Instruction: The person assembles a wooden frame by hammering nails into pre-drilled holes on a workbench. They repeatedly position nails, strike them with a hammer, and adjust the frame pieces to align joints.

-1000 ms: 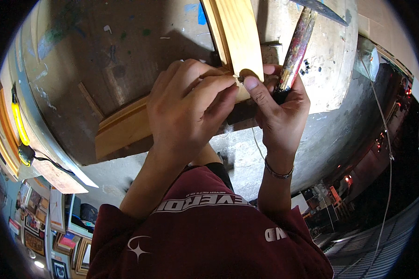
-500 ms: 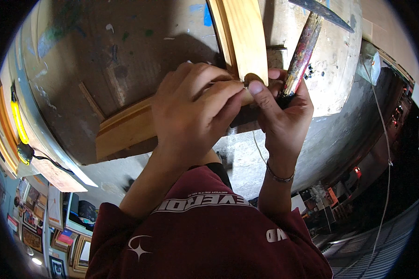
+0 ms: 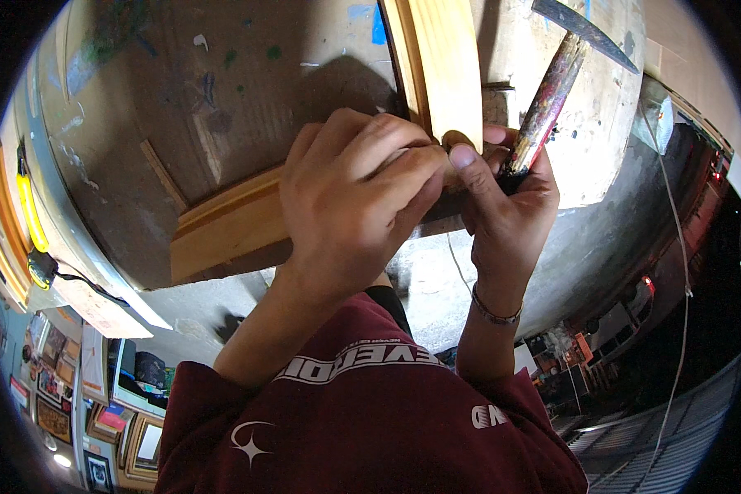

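Two pale wooden frame mouldings meet at a corner in front of me: one strip runs away from me, the other runs off to the left. At that corner my left hand is closed, fingertips pressed together; whatever they pinch is too small or hidden. My right hand is closed around the lower end of a hammer with a paint-stained handle and dark metal head, which points away to the upper right. The right thumb and fingers also touch the corner, close to the left fingertips.
The mouldings rest on a stained worktable. On it lies a thin wood strip. A yellow-handled cutter lies at the left edge. A thin cord hangs at the right, and framed pictures stand at the lower left.
The hammer and the mouldings sit slightly further right in the picture. My left fingertips have shifted a little to the right, still against the right thumb at the corner.
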`<action>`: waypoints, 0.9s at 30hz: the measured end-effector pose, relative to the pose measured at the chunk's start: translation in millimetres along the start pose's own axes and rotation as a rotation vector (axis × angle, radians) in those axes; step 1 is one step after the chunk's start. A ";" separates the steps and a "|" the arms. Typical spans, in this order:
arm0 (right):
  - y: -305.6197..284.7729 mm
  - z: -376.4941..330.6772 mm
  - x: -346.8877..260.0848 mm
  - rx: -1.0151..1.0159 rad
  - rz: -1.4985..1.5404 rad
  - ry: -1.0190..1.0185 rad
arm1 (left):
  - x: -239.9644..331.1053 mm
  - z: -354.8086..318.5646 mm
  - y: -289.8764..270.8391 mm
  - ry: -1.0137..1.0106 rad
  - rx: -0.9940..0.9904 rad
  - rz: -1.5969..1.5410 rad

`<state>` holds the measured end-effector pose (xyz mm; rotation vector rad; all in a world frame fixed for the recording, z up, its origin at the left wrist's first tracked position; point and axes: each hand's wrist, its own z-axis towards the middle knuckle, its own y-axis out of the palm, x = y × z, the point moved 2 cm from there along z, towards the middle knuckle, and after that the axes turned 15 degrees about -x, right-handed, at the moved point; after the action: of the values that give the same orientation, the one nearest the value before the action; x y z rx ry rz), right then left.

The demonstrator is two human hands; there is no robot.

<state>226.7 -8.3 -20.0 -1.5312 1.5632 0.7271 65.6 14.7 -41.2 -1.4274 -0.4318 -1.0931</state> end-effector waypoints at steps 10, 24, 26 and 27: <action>-1.6 -18.1 -3.8 0.035 0.016 -0.011 | 0.5 3.4 -4.1 -0.081 -0.026 -0.055; -41.4 -103.3 -15.8 -0.095 -0.991 -0.167 | 4.0 4.1 -9.7 -0.120 -0.074 -0.116; -43.4 -110.6 -13.9 -0.038 -0.975 -0.189 | 4.0 5.0 -12.0 -0.133 -0.095 -0.131; -44.7 -113.3 -11.9 -0.007 -0.964 -0.204 | 4.0 5.6 -12.2 -0.130 -0.095 -0.125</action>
<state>252.6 -102.7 53.4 -1.8811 0.5306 0.3026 59.8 21.0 -30.0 -1.5780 -0.5753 -1.1368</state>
